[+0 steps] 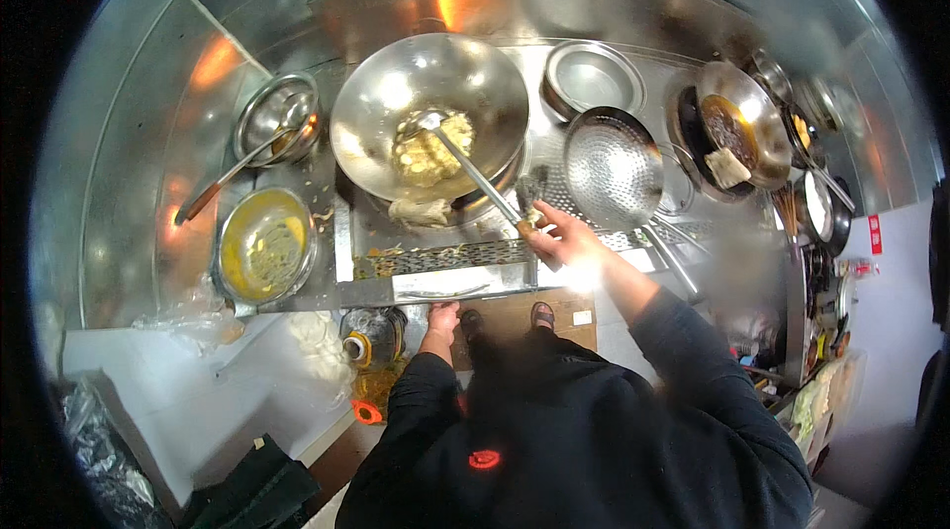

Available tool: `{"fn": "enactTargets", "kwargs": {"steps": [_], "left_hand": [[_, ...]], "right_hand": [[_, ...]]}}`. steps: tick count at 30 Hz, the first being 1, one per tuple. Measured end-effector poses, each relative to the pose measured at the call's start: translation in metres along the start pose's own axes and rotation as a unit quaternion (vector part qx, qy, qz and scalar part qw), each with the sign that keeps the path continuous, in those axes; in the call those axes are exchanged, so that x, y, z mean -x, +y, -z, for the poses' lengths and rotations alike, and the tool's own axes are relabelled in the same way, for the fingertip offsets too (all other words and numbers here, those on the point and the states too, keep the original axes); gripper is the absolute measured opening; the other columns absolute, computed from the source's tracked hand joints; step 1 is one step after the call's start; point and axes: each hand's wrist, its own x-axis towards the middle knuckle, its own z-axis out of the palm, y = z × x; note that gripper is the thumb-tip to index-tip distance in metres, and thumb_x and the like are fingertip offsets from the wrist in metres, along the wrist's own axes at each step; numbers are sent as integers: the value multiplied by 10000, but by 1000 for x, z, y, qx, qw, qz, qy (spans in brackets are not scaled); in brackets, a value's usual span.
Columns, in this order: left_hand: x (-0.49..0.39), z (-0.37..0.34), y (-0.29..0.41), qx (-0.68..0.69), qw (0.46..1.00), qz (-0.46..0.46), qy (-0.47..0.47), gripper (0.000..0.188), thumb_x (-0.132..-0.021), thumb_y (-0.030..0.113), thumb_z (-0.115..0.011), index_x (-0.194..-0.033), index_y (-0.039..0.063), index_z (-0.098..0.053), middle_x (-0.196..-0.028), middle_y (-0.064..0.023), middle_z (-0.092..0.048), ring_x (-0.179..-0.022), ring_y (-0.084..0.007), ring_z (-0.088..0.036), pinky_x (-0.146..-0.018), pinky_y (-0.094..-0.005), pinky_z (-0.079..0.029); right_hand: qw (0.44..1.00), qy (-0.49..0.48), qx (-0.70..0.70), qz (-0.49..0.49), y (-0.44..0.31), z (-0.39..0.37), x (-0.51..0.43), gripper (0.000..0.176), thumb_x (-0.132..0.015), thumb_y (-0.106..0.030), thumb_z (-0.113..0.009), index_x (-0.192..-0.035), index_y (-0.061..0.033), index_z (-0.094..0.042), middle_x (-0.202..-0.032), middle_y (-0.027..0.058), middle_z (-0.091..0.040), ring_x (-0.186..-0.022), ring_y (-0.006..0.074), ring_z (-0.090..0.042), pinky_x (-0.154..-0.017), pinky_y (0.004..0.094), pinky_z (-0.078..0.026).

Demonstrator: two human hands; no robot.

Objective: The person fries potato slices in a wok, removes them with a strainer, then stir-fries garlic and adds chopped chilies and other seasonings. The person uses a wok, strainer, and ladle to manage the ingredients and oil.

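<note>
My right hand [565, 236] grips the wooden handle end of a long metal ladle [475, 171]. The ladle's bowl rests among pale yellow food pieces [438, 150], which look like egg, in the bottom of a large steel wok [364, 106]. A folded cloth [419, 212] lies over the wok's near rim. My left hand [444, 320] is at the front edge of the stove [445, 284], below the wok; its fingertips are partly hidden, so its grip is unclear.
Left of the wok are a steel pot with a second ladle [237, 171] and a yellow-smeared bowl [263, 243]. A perforated strainer [614, 169], a steel basin [594, 76] and another wok [772, 135] holding brown liquid stand right. Oil bottles [375, 351] stand below, left.
</note>
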Motion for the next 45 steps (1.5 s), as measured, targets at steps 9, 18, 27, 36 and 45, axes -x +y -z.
{"fn": "enactTargets", "kwargs": {"steps": [9,18,27,36,45], "left_hand": [[-61,21,-36,126,992,16,23,399,-838,51,-652,-1212,169,-574,-1076,0,-605,-965,-175,-571,-761,-375,-481],[-82,46,-22,-111,991,-2,-76,488,-959,129,-542,-1434,89,-434,-1491,-92,-430,-1364,-267,-441,-1033,-418,-435],[-85,57,-9,-265,956,-42,-117,380,-972,160,-577,-1324,45,-494,-1257,-104,-562,-1138,-270,-572,-871,-393,-522],[-53,-75,-33,-697,576,-254,-344,132,-935,153,-585,-1027,68,-624,-964,-113,-667,-851,-303,-646,-702,-450,-528],[23,-480,-138,-759,156,-449,-445,284,-945,207,-535,-1179,89,-648,-1108,-141,-673,-1017,-339,-640,-877,-427,-517]], "right_hand": [[949,157,-210,-177,96,96,177,454,-972,-241,-644,-1316,38,-546,-1124,80,-641,-894,152,-641,-754,303,-540],[801,393,-291,-345,152,29,329,351,-963,-183,-613,-1275,-24,-594,-1027,98,-703,-791,165,-679,-656,312,-568],[695,473,-346,-416,167,-39,436,308,-959,-182,-629,-1210,-5,-611,-950,41,-659,-783,129,-625,-684,304,-539],[635,510,-463,-351,261,-23,511,269,-962,-160,-607,-1209,-55,-623,-889,51,-670,-690,131,-609,-556,286,-499],[781,438,-210,-393,350,71,568,287,-904,-297,-631,-1069,-70,-693,-1011,168,-712,-941,307,-676,-853,419,-518]]}}
